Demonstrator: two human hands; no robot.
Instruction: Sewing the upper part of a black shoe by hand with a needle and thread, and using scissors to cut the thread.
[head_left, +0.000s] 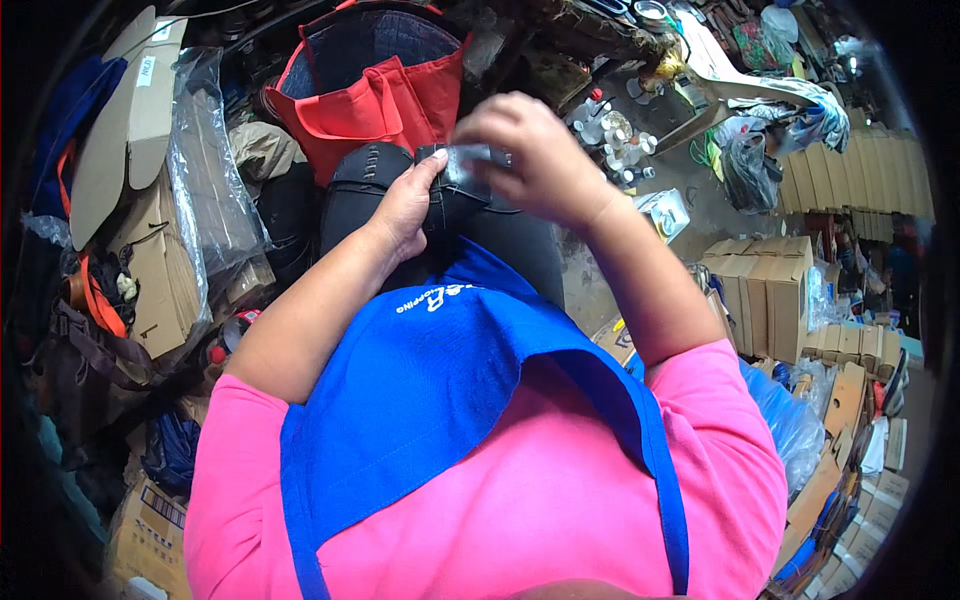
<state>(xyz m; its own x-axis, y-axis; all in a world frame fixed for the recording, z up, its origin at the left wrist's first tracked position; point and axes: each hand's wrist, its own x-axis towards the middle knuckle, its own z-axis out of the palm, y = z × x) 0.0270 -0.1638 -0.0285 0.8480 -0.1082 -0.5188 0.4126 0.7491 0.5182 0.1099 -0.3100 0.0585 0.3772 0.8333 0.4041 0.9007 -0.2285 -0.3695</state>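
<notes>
A small dark piece is held between both hands above the lap.

A blue apron (450, 400) is worn over a pink shirt (560, 510), and a red bag (375, 95) is seen beyond the knees, with stacked cardboard boxes (770, 290) at the right. The small dark piece (468, 172), perhaps a flat pouch, though poorly seen, is gripped at its left edge by the left hand (405, 205) and pinched from above by the curled fingers of the right hand (535, 155).
</notes>
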